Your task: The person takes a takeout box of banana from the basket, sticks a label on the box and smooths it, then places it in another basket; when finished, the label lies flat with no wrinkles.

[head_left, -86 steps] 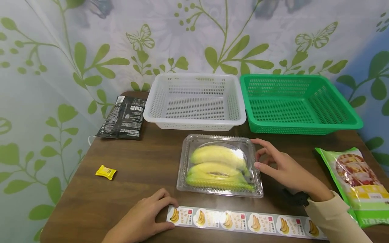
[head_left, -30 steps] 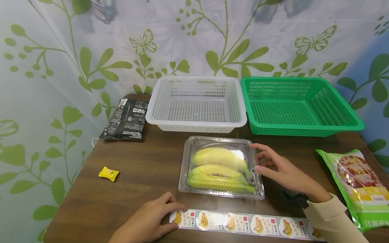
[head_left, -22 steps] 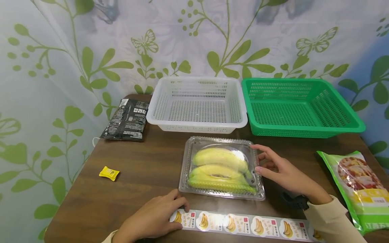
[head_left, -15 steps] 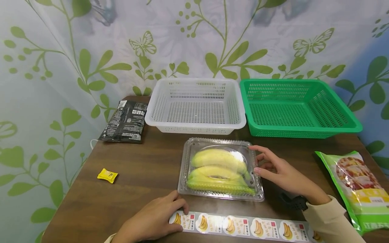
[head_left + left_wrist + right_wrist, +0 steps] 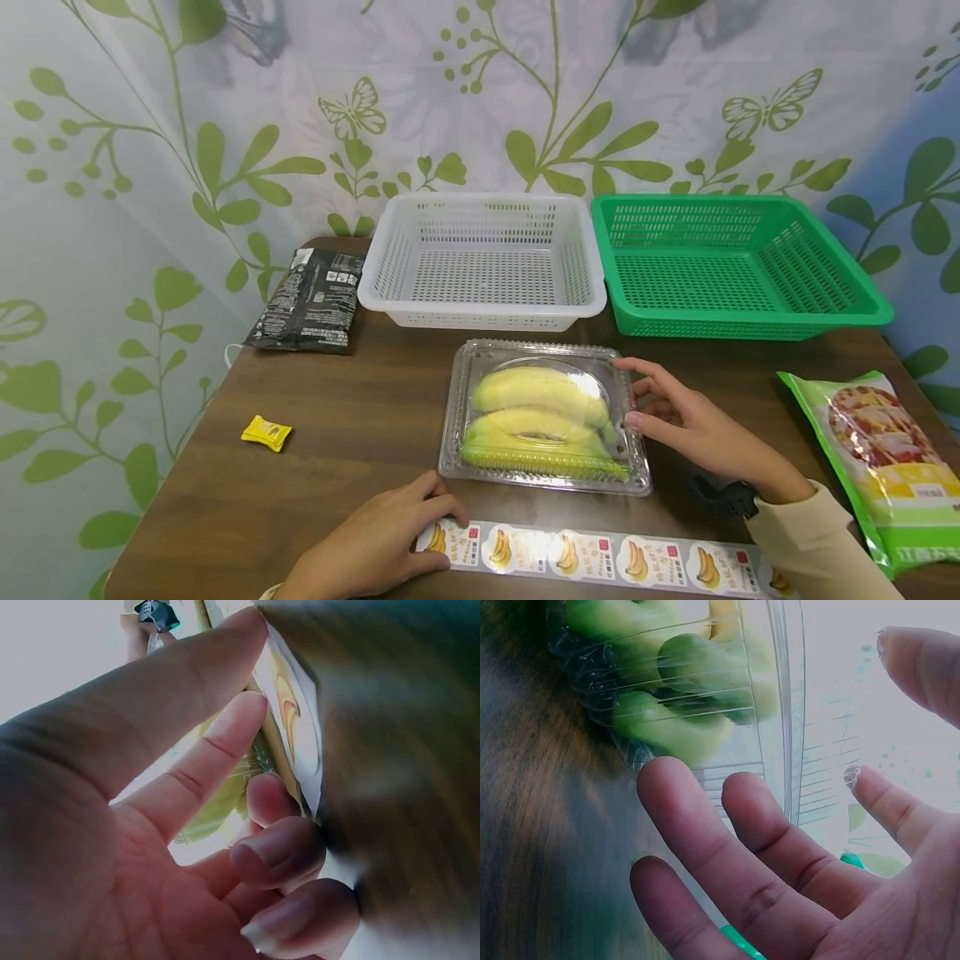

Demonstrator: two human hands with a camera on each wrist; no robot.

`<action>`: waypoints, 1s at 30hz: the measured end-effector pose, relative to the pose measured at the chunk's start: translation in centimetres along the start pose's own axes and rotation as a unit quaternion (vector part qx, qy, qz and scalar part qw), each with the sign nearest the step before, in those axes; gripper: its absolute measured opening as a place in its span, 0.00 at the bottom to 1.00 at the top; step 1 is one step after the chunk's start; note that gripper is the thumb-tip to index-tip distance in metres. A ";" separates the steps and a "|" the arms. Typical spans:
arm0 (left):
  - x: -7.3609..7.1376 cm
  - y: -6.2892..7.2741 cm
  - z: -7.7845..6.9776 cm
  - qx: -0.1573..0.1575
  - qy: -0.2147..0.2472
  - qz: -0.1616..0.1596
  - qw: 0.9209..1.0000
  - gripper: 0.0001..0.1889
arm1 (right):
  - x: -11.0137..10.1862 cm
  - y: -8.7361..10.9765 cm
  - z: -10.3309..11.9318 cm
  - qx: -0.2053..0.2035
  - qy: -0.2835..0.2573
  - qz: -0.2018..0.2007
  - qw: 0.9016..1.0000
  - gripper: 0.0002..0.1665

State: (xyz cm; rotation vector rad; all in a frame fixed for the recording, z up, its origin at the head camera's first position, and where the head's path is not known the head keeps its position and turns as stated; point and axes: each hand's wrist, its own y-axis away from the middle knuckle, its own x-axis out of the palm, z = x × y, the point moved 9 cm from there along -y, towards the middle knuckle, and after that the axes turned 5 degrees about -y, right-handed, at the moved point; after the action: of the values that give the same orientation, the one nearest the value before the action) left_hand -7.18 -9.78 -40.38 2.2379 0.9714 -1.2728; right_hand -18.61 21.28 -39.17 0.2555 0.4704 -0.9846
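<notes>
A clear plastic clamshell box with yellow-green bananas inside stands lid down in the middle of the table. My right hand is at its right side, thumb and index finger spread along the rim; the right wrist view shows the fingers loosely bent beside the box wall. In front of the box lies a strip of banana stickers. My left hand rests at the strip's left end, thumb and index finger apart on it. In the left wrist view those two are fairly straight while other fingers bend.
A white basket and a green basket stand side by side at the back. A black packet lies at the back left, a small yellow packet at the left. A green food bag lies at the right edge.
My left hand has shifted slightly right, further onto the end of the sticker strip. My right hand and the box have stayed together; the head view has tilted a little.
</notes>
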 end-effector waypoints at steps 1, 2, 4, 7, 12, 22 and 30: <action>0.0 0.0 0.0 0.000 0.001 -0.001 1.000 0.21 | 0.0 0.0 0.0 0.000 0.000 0.000 1.000 0.40; 0.0 0.0 0.0 0.000 0.001 -0.003 1.000 0.20 | 0.0 0.0 0.0 0.000 -0.001 0.000 1.000 0.40; 0.0 0.0 0.1 0.001 0.004 -0.006 1.000 0.20 | 0.0 0.0 0.0 0.002 0.000 -0.001 1.000 0.40; 0.0 -0.1 0.2 -0.005 0.008 -0.006 1.000 0.18 | 0.0 0.0 0.0 0.004 0.002 -0.001 1.000 0.40; 0.1 -0.1 0.5 -0.015 0.012 0.001 1.000 0.17 | 0.0 0.0 0.0 0.007 0.002 -0.001 1.000 0.40; 0.3 0.1 0.7 -0.022 0.016 -0.004 1.000 0.15 | 0.0 0.1 0.1 0.003 0.004 -0.003 1.000 0.40; 0.3 0.1 0.6 -0.011 0.005 -0.010 1.000 0.15 | 0.0 0.1 0.0 0.005 0.005 -0.002 1.000 0.40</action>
State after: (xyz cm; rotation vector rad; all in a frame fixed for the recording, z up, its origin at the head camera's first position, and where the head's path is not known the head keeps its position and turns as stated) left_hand -7.35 -10.09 -40.95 2.2243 1.0098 -1.2545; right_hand -18.51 21.28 -39.15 0.2683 0.4750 -0.9912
